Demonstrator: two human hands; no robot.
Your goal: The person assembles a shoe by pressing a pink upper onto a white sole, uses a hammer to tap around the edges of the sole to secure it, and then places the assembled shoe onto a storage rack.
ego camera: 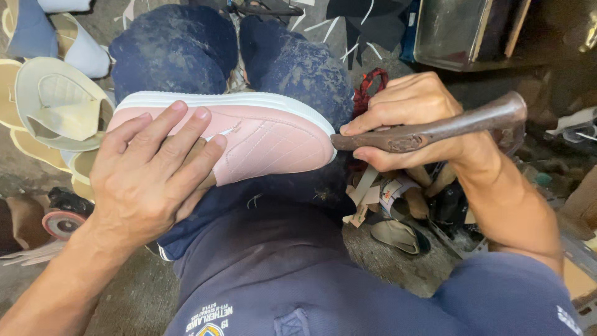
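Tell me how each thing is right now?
Pink quilted shoe with white sole: lying sideways across the lap, held down.
Left hand: fingers spread flat on the shoe.
Right hand: closed around the tool.
Rusty brown metal tool: gripped, tip touching the shoe's toe.

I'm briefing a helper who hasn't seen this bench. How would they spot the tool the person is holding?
Start at the pink shoe with the white sole, lying across the person's lap under the left hand. At its toe, the right hand grips a rusty brown metal tool. Unlike the pale soles and scraps around, it is a dark, slim bar flaring at its far end.
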